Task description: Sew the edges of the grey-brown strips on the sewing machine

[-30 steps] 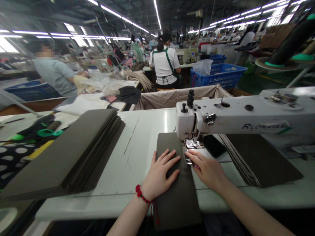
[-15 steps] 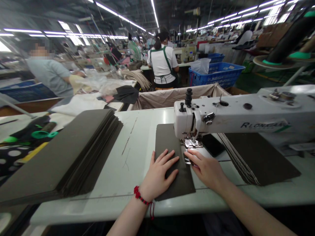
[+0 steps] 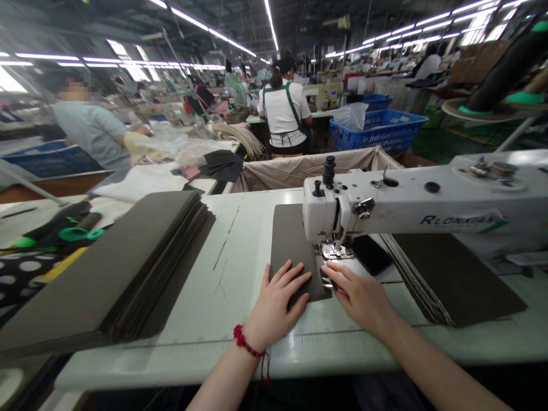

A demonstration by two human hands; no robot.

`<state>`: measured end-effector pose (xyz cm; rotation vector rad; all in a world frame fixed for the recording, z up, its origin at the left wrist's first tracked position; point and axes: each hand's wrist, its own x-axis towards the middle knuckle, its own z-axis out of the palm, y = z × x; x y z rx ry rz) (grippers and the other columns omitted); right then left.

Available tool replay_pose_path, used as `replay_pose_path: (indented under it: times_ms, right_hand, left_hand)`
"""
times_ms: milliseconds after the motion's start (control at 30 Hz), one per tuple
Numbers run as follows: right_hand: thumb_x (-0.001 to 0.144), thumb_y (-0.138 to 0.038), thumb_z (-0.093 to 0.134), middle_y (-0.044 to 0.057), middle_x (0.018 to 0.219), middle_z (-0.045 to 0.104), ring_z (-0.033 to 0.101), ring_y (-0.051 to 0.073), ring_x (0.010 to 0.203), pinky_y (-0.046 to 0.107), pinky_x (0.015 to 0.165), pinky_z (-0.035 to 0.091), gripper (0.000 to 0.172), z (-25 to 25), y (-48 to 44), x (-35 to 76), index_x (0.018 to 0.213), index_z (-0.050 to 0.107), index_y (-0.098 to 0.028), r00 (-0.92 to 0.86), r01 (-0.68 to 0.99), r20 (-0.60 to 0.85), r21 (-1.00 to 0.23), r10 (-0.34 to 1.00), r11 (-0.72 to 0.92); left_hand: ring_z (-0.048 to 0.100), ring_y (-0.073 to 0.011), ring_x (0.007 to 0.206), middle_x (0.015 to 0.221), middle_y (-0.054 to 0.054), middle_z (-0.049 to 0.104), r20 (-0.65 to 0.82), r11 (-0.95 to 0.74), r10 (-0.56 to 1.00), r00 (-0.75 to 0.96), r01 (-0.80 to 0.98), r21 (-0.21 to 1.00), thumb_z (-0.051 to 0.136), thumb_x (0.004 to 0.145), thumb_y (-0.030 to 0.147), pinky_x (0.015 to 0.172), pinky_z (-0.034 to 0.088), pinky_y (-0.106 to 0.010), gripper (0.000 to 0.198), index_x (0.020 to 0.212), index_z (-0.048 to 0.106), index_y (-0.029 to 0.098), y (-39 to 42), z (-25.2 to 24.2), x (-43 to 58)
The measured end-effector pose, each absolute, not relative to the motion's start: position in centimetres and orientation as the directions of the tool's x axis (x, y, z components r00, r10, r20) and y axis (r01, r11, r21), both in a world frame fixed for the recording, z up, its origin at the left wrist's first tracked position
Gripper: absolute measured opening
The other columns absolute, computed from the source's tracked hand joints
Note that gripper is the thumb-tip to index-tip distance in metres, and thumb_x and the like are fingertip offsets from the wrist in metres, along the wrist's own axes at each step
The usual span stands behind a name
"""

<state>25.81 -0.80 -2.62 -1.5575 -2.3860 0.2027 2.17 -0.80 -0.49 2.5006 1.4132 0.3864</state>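
Observation:
A dark grey-green fabric panel [image 3: 293,240] lies flat on the table, its right edge by the presser foot [image 3: 336,250] of the white sewing machine [image 3: 411,197]. My left hand [image 3: 280,294], a red-and-black bracelet at its wrist, is spread open and flat on the panel's near part. Beside the panel's right edge, just in front of the presser foot, rests my right hand [image 3: 357,291]. Its index finger is stretched forward and the other fingers are curled. A shiny metal piece with a hint of purple shows under them, mostly hidden.
Left stands a thick stack of dark panels [image 3: 128,257]. More panels [image 3: 454,279] lie right, under the machine arm, near a black phone [image 3: 371,254]. Behind the table is a cloth-lined bin [image 3: 282,171]. Two people sit or stand farther back, near a blue crate [image 3: 379,130].
The panel has slid away from me past the presser foot, its near edge now close to my fingers. Both hands stay in nearly the same place.

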Motion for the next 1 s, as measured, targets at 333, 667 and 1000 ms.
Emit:
replay_pose_path:
  times_ms: [333, 667, 1000]
  right_hand:
    - [0.087, -0.014, 0.047, -0.004, 0.147, 0.043, 0.063, 0.02, 0.105, 0.036, 0.08, 0.054, 0.059, -2.41, -0.8, 25.81, 0.141, 0.04, -0.033, -0.377, 0.876, 0.152, -0.262, 0.914, 0.405]
    - [0.086, -0.013, 0.047, -0.001, 0.146, 0.044, 0.063, 0.021, 0.105, 0.036, 0.082, 0.054, 0.059, -2.64, -0.79, 25.83, 0.141, 0.042, -0.032, -0.383, 0.868, 0.182, -0.264, 0.906, 0.42]
    - [0.085, -0.012, 0.046, 0.0, 0.145, 0.046, 0.063, 0.022, 0.106, 0.038, 0.083, 0.055, 0.057, -2.97, -0.66, 25.87, 0.138, 0.046, -0.031, -0.391, 0.855, 0.205, -0.282, 0.897, 0.436]
  left_hand:
    - [0.024, -0.0242, 0.143, 0.152, 0.002, 0.036, 0.121, -0.496, 0.867, 0.484, 0.811, 0.311, 0.043, 0.097, 0.034, 0.116, 0.006, -0.058, 0.046, 0.143, 0.037, 0.037, -0.68, -1.17, 2.16]
    - [0.02, -0.026, 0.144, 0.155, -0.001, 0.027, 0.129, -0.483, 0.876, 0.465, 0.838, 0.255, 0.038, 0.098, 0.045, 0.116, 0.008, -0.058, 0.056, 0.15, 0.021, 0.033, -0.52, -1.3, 2.63]
    - [0.02, -0.0273, 0.144, 0.156, -0.003, 0.025, 0.153, -0.477, 0.879, 0.452, 0.842, 0.252, 0.038, 0.098, 0.047, 0.115, 0.013, -0.058, 0.058, 0.151, 0.02, 0.032, -0.59, -1.5, 2.65]
